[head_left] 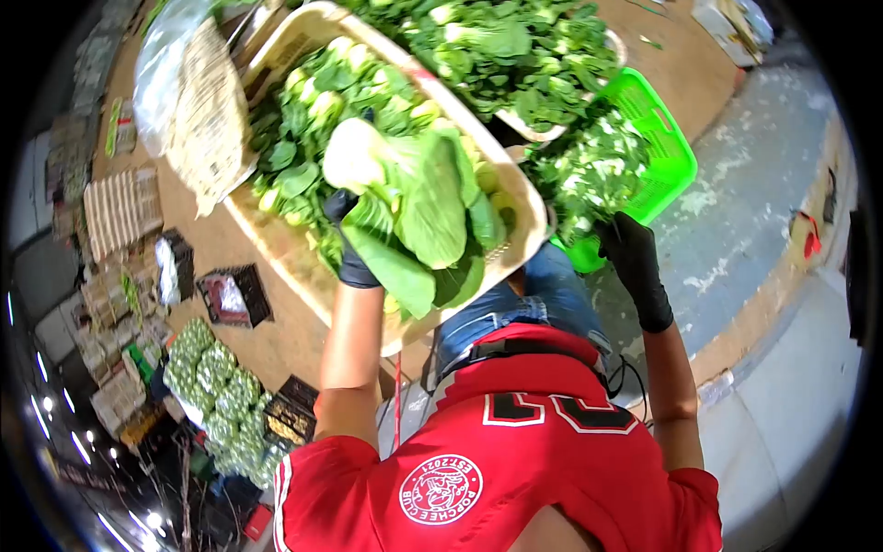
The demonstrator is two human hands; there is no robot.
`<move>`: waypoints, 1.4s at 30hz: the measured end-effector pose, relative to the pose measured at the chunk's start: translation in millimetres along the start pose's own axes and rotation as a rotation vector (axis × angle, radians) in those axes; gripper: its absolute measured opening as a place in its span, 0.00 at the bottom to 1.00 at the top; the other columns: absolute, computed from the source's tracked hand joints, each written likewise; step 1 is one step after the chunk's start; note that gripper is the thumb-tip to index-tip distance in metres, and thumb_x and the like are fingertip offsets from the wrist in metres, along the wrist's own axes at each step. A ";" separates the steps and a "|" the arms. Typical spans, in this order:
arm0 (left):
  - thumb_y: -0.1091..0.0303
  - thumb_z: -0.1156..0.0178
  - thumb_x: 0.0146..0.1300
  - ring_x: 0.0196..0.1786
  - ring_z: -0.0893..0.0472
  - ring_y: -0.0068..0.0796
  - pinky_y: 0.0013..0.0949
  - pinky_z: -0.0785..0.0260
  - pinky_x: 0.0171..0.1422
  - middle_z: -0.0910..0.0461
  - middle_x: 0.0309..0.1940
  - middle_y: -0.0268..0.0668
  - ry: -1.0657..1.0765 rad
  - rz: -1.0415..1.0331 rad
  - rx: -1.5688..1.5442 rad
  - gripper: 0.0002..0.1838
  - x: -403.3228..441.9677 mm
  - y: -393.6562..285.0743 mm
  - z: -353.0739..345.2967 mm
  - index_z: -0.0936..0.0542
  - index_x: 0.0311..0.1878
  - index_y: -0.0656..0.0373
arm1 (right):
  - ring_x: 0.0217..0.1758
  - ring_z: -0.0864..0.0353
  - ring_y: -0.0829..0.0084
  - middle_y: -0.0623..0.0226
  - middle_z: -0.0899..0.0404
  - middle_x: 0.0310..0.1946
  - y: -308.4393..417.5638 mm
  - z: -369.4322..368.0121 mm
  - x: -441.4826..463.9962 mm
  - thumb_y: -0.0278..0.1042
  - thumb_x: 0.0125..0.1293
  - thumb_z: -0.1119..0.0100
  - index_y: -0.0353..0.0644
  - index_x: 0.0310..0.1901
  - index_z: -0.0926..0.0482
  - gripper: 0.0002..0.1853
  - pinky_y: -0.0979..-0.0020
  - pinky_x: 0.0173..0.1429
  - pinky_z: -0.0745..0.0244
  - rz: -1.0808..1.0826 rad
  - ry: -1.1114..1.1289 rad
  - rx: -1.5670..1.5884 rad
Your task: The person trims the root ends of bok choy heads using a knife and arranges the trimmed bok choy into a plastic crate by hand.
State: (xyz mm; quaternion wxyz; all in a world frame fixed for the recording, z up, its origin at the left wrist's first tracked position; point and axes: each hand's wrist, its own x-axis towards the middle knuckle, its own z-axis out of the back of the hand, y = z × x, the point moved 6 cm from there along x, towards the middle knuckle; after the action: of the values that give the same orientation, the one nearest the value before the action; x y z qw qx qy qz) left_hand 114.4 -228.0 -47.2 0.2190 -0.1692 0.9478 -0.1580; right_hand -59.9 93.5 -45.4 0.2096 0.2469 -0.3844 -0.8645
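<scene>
Above the near end of the cream crate (526,225), toward its near-left corner, the bok choy head (428,207) is held in the left hand (355,265); its long axis runs from the pale base, pointing to the crate's far end, down to the leaf tips, which point toward the crate's near edge and the wearer; the left hand is the nearer one, in contact.

Relative to the left fingers, the head lies to the right and partly on top; these fingers are clamped on it, their tips largely hidden behind base and leaves.

The right hand (635,267) is well apart from the head, at the near-right edge of the green basket (679,164), beside the cut leafy greens (593,175); its fingers are bent; whether they grip anything cannot be told.
</scene>
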 end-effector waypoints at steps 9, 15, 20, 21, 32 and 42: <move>0.70 0.26 0.40 0.47 0.24 0.27 0.31 0.31 0.53 0.24 0.45 0.37 0.362 0.016 1.155 0.34 41.0 177.9 -142.8 0.31 0.52 0.63 | 0.22 0.23 0.56 0.59 0.26 0.18 27.0 76.9 -29.5 0.39 0.50 0.39 0.46 0.23 0.26 0.09 0.58 0.26 0.29 0.140 -0.075 -0.376; 0.67 0.26 0.37 0.40 0.19 0.42 0.37 0.27 0.46 0.21 0.36 0.46 0.549 0.078 1.501 0.30 33.4 225.6 -154.6 0.28 0.45 0.64 | 0.22 0.22 0.57 0.62 0.25 0.17 18.2 77.5 -38.5 0.43 0.49 0.39 0.48 0.21 0.27 0.10 0.59 0.26 0.28 0.162 -0.110 -0.343; 0.71 0.29 0.39 0.41 0.22 0.29 0.31 0.29 0.49 0.23 0.36 0.40 0.740 0.098 1.638 0.30 22.6 247.9 -164.0 0.29 0.49 0.64 | 0.22 0.21 0.58 0.59 0.23 0.20 -111.2 49.9 -46.8 0.45 0.54 0.40 0.45 0.24 0.23 0.12 0.60 0.27 0.27 -0.053 -0.109 -0.327; 0.71 0.29 0.39 0.41 0.22 0.29 0.31 0.29 0.49 0.23 0.37 0.40 0.754 0.088 1.610 0.30 21.9 251.0 -162.3 0.29 0.49 0.64 | 0.23 0.21 0.58 0.58 0.22 0.21 -149.9 48.4 -50.7 0.45 0.55 0.40 0.44 0.26 0.22 0.13 0.60 0.28 0.27 -0.114 -0.096 -0.298; 0.44 0.41 0.58 0.49 0.26 0.37 0.37 0.35 0.54 0.26 0.44 0.46 0.712 0.433 1.343 0.34 34.9 284.4 -158.7 0.36 0.54 0.66 | 0.30 0.24 0.69 0.60 0.25 0.31 -52.9 96.6 -50.0 0.39 0.53 0.33 0.36 0.44 0.27 0.21 0.67 0.36 0.30 0.050 -0.143 0.179; 0.54 0.41 0.61 0.51 0.25 0.38 0.36 0.34 0.55 0.27 0.49 0.49 0.727 0.446 1.444 0.29 48.1 290.5 -143.9 0.35 0.58 0.63 | 0.39 0.24 0.65 0.54 0.24 0.35 -81.2 73.7 -23.6 0.47 0.54 0.33 0.31 0.47 0.27 0.28 0.67 0.45 0.31 -0.030 -0.117 0.489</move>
State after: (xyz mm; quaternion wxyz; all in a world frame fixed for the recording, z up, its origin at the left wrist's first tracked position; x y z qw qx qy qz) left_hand -66.9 45.0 -50.3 -0.0195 0.2655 0.6365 -0.7239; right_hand -98.6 198.0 -58.5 0.1080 0.2455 -0.5901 -0.7615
